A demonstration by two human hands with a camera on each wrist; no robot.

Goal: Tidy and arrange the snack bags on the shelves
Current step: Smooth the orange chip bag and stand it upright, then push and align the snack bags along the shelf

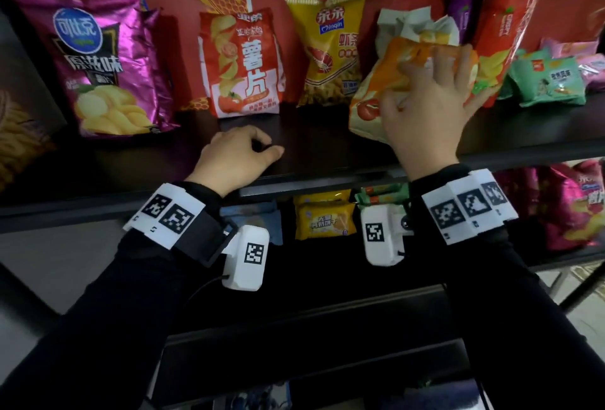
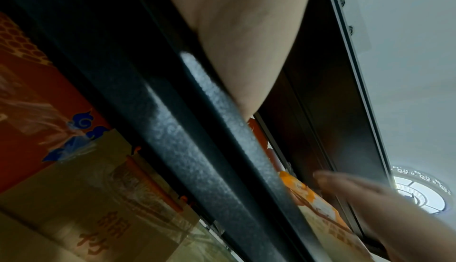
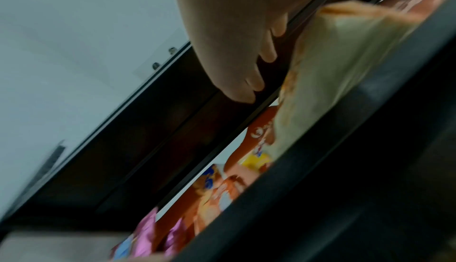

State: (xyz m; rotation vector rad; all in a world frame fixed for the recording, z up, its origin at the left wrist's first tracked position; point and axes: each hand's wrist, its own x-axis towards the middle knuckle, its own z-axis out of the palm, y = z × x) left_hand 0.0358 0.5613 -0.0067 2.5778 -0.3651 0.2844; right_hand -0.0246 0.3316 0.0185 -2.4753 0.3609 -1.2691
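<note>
The right hand [image 1: 432,105] lies against the front of an orange snack bag [image 1: 376,88] on the upper shelf [image 1: 311,147], its fingers [image 1: 466,62] spread wide and straight over the bag's upper part. The bag leans to the right, its lower edge near the shelf's front edge, and its crumpled white top sits in front of a purple bag [image 1: 463,0] at the back. Whether the thumb hooks round the bag's edge cannot be told from the head view, and the right wrist view is too blurred to settle it.

The left hand [image 1: 235,157] rests on the bare dark shelf board near the front edge, left of the orange bag and apart from it. Its fingers are loosely curled, with the thumb pointing right, and they hold nothing.

Along the back of the same shelf, from left to right, stand a large magenta chip bag [image 1: 108,62], a red-and-white chip bag [image 1: 242,62] and a yellow shrimp-stick bag [image 1: 330,49]. Right of the orange bag a tall red bag [image 1: 507,16] leans against the red back panel, and green packets [image 1: 546,82] lie further right.

On the lower shelf, between the two wrists, lies a small yellow biscuit pack [image 1: 324,221], with another magenta bag [image 1: 573,210] at the far right.
</note>
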